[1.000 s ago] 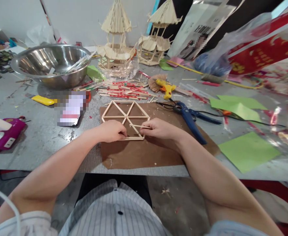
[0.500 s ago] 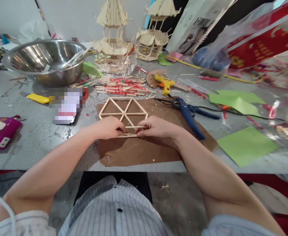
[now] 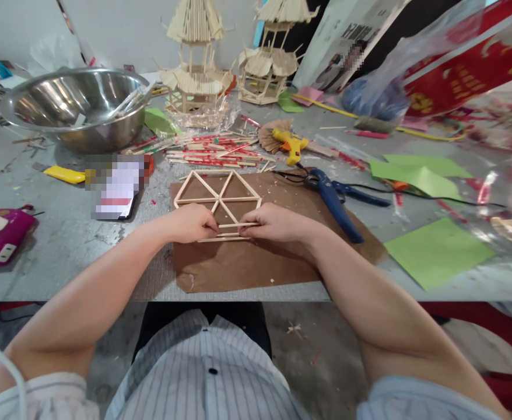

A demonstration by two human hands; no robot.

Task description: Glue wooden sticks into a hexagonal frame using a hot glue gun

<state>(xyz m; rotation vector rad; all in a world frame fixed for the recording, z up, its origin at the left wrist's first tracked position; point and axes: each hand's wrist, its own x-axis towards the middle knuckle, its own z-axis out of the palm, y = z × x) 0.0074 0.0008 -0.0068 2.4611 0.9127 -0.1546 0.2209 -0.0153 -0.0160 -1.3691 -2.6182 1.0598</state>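
A hexagonal frame of thin wooden sticks with crossing spokes (image 3: 218,199) lies flat on a brown sheet (image 3: 256,268). Over its near side, my right hand (image 3: 273,223) pinches a loose stick (image 3: 232,226) that reaches left toward my other hand. My left hand (image 3: 195,223) is closed at the near left of the frame, its fingertips by the stick's left end; what they grip, if anything, is hidden. The near edge stick of the frame shows just below both hands.
Behind the frame lie wrapped sticks (image 3: 212,150), a yellow glue gun (image 3: 293,146) and blue pliers (image 3: 335,204). Two stick pagodas (image 3: 195,64) stand farther back. A steel bowl (image 3: 102,137), yellow knife (image 3: 65,174) and phone (image 3: 116,189) are left, green paper (image 3: 439,254) right.
My left hand's fingertips have drawn slightly apart from my right hand's, and more of the loose stick shows between them. The whole view has shifted slightly.
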